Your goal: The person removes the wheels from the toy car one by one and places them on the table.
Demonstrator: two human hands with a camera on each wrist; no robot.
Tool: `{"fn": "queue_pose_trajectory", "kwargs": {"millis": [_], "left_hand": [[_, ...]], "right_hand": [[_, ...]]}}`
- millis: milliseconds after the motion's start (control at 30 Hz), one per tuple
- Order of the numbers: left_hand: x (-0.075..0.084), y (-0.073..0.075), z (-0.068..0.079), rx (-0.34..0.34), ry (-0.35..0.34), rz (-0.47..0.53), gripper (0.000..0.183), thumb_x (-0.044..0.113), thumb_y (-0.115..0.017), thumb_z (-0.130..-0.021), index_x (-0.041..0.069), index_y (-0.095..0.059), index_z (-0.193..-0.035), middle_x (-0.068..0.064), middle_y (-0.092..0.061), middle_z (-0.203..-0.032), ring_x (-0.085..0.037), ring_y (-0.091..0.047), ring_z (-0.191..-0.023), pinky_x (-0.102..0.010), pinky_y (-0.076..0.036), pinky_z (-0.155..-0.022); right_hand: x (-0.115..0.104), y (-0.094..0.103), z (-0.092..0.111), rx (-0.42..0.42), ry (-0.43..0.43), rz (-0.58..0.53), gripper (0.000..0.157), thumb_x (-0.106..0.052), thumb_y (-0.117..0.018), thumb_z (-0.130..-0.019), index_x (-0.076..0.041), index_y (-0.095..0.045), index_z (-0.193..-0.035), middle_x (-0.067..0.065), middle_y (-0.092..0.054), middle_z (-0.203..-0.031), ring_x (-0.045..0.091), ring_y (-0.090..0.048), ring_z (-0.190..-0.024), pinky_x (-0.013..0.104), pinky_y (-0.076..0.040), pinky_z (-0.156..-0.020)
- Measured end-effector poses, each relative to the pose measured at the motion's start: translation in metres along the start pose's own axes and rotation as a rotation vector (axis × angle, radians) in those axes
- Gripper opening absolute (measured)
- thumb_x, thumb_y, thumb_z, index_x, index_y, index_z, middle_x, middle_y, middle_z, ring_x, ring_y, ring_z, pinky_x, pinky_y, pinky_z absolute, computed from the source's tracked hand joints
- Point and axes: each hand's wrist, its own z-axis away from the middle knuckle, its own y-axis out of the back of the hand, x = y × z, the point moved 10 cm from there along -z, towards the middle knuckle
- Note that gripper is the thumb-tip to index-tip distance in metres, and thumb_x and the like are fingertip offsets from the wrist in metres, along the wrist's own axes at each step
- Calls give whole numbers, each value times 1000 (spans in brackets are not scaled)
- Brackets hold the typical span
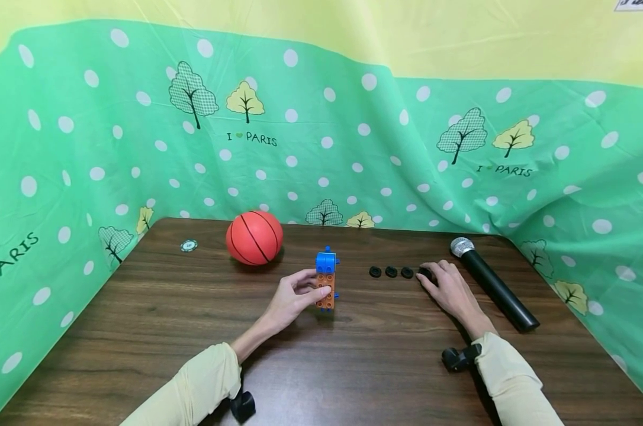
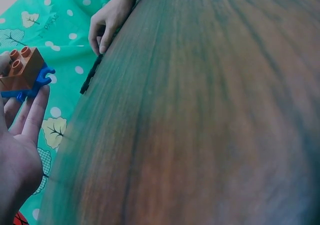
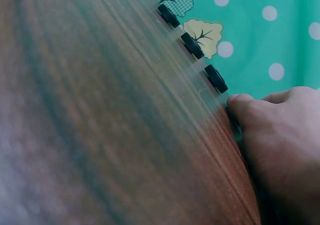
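Note:
My left hand [image 1: 289, 302] holds a toy block build [image 1: 325, 287] upright above the table, thumb on its studded orange face. Blue pieces [image 1: 325, 263] cap the top, and small blue pegs stick out. In the left wrist view the orange block [image 2: 25, 72] shows round studds and a blue hooked part [image 2: 42, 80] on its underside. Over to the right, my right hand [image 1: 452, 291] pinches a small black wheel [image 1: 426, 273] on the table, mostly covered by the fingers. Beside it, three more black wheels [image 1: 391, 271] lie in a row; the closest [image 3: 216, 79] sits near the fingertips.
A red basketball [image 1: 254, 238] stands toward the back left, with a poker chip [image 1: 189, 245] farther left. To the right of my right hand lies a black microphone [image 1: 494, 287]. A green dotted cloth [image 1: 327, 142] hangs behind the brown wooden table [image 1: 140, 331].

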Motion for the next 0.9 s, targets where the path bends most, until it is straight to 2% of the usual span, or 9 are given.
{"fn": "queue_pose_trajectory", "kwargs": {"millis": [633,767,900], "left_hand": [[-3,-1,-1,-6,12,-21,41,17,-73,-95,-3,-66,-130,-11,-72,-105,-19,-70,-92,-27,-56,-81],[-2,-1,-1,-3,5,-22,42,16,-74,-95,-3,-65,-131,-12,-72,-107,-19,-70,-94,-28,-56,-83],[-1,0,-1,9,-5,-22,44,15,-72,-96,-3,-63,-135,-14,-72,-108,-19,-69,-96,-28,-55,-87]], "right_hand": [[5,0,2,-25,-59,-4,29,-14,-76,-95,3,-70,-118,18,-62,-100,35,-54,-87,51,-45,-74],[2,7,2,5,-74,-22,31,-16,-77,-95,4,-69,-117,20,-62,-101,37,-55,-90,54,-46,-77],[-8,15,2,61,-53,-46,31,-16,-77,-94,3,-69,-116,18,-62,-100,34,-54,-91,52,-46,-76]]}}
